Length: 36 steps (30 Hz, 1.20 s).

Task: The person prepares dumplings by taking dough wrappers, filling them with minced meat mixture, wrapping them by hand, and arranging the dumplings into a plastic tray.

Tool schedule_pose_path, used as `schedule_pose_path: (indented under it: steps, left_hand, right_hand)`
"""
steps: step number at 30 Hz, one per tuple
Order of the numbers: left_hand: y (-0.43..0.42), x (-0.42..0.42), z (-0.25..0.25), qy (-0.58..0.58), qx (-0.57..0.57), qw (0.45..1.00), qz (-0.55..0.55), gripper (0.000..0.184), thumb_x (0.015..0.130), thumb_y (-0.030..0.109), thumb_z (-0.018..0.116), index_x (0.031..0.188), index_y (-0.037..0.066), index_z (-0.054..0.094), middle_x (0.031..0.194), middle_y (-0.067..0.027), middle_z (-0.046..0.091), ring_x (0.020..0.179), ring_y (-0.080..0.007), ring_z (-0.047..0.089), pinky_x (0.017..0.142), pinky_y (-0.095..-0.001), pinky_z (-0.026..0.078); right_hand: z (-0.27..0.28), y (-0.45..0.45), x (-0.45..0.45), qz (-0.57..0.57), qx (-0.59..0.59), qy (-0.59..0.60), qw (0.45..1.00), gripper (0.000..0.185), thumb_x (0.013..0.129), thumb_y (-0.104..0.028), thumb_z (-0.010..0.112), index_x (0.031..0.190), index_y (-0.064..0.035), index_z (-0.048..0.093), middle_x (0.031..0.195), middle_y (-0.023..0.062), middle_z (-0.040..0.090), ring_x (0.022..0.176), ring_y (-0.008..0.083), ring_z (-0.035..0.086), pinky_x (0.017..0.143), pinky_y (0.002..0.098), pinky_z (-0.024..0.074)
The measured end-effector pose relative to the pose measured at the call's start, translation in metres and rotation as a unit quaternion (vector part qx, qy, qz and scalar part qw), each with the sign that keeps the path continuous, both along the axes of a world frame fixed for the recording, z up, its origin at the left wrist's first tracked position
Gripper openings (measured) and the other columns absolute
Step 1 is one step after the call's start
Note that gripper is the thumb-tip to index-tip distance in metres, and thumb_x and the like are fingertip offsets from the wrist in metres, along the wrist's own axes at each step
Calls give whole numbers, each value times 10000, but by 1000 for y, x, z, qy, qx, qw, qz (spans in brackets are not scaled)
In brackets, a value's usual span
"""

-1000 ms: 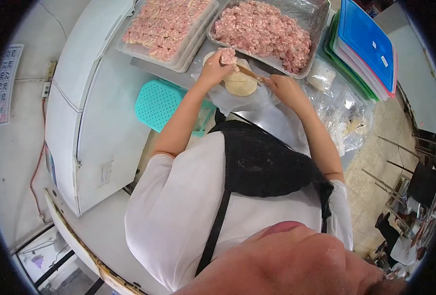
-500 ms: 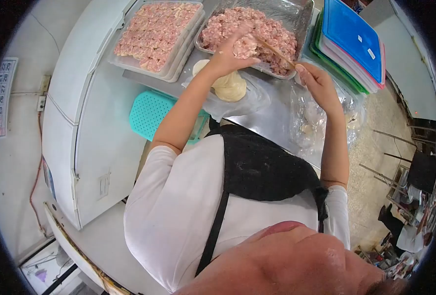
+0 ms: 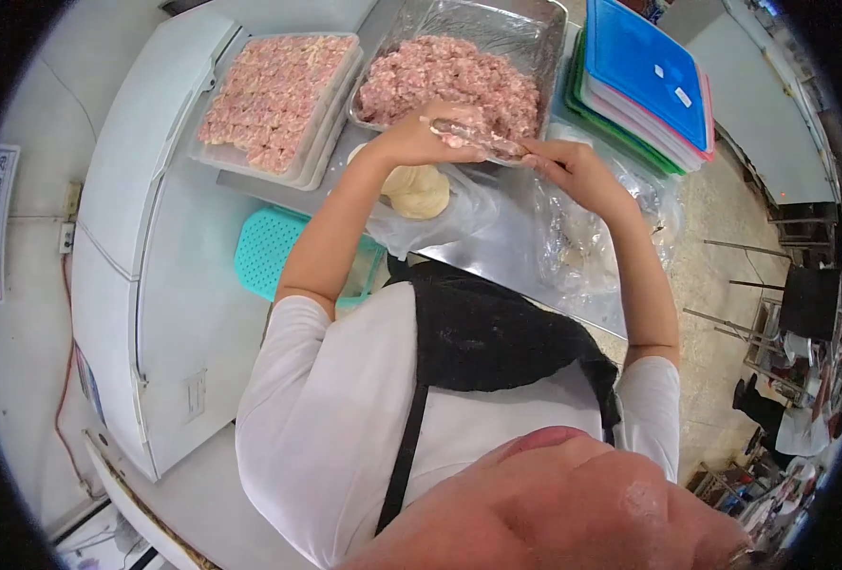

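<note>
My left hand is cupped over the near edge of the metal tray, its fingers curled round a dumpling mostly hidden by the tool and fingers. In my right hand is a thin, flat spatula, smeared with meat and lying across the left palm. Pink minced meat is heaped in the metal tray just beyond both hands. Below my left wrist, round pale-yellow dumpling wrappers lie on a clear plastic sheet.
To the left, a plastic container holds rows of filled dumplings. Coloured lids are stacked at the right, above a clear plastic bag. A turquoise perforated basket sits below the steel table, beside a white freezer.
The spatula has moved from the edge of the meat heap onto my left palm. My hands have come closer together, and the view has shifted slightly.
</note>
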<state>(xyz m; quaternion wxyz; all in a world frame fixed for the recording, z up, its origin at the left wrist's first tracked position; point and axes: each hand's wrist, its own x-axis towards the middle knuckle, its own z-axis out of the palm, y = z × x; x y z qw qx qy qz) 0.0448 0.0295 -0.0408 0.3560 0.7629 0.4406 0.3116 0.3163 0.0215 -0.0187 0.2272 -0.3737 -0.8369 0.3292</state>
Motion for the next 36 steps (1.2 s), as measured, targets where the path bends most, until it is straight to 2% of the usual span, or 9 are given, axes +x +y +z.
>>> schedule_pose_path:
  steps: [4,7,11,17,20,23,28,32,36]
  left_hand:
    - [12,1,-8,-88,-180,977,72,589,684,379,787,1114,13,619,1120,-119,614,1045,-185,570,917,-307,443]
    - [32,-10,-34,-122,-164,977,61,653,699,345,772,1202,-6,551,1029,-108,644,940,-158,607,819,-283,482]
    - [13,-6,-10,24,-61,979,192,728,699,327,766,1272,-23,485,1006,-120,653,925,-182,619,814,-292,490]
    - [-5,-15,24,-40,119,990,67,702,675,335,778,1272,72,520,979,-89,665,936,-237,612,853,-340,466]
    - [-20,-19,49,44,20,998,44,613,678,339,778,1206,100,578,1011,-97,655,990,-252,599,886,-337,444]
    - [1,-33,38,26,-37,991,-127,603,684,330,788,1168,27,593,1186,-166,582,1128,-241,534,966,-338,401]
    - [-13,-68,38,6,-29,999,17,502,696,303,790,1081,38,607,1202,-113,579,1119,-218,536,936,-337,423]
    - [-5,-112,23,-62,-51,997,4,487,694,245,807,1075,31,592,1084,-79,601,1008,-171,565,864,-317,455]
    - [-26,-163,38,-103,16,994,11,422,700,225,803,1025,36,612,936,-59,640,821,-136,604,742,-284,487]
  right_hand:
    - [17,6,0,-88,128,-124,980,270,899,-275,558,1124,-149,639,932,137,645,877,315,627,737,402,501]
    - [-4,-8,-22,-114,251,-73,958,297,886,-267,543,1173,-218,604,845,108,630,753,316,633,628,418,505]
    - [-50,27,9,-145,223,-350,898,300,900,-247,493,1185,-258,586,792,100,638,734,309,644,600,435,502]
    - [3,-4,25,-185,82,-97,974,263,918,-245,529,1102,-101,651,1022,157,658,910,296,643,785,354,501]
    - [23,-31,-4,-110,-40,46,992,287,919,-240,554,1121,-54,637,1103,155,645,975,262,634,845,321,476]
    - [33,-41,-39,-76,-6,4,997,285,882,-249,602,1081,-49,644,1041,155,658,934,276,640,822,351,482]
    - [68,-63,-85,-172,202,-208,941,233,878,-253,585,1086,-157,631,901,105,641,790,322,627,663,411,507]
    - [50,-50,-117,-143,290,-164,932,221,881,-255,578,1077,-168,633,853,82,631,735,312,632,611,417,497]
    - [90,-57,-149,-146,151,-64,976,267,897,-229,555,1106,-77,624,991,143,650,878,329,632,719,390,499]
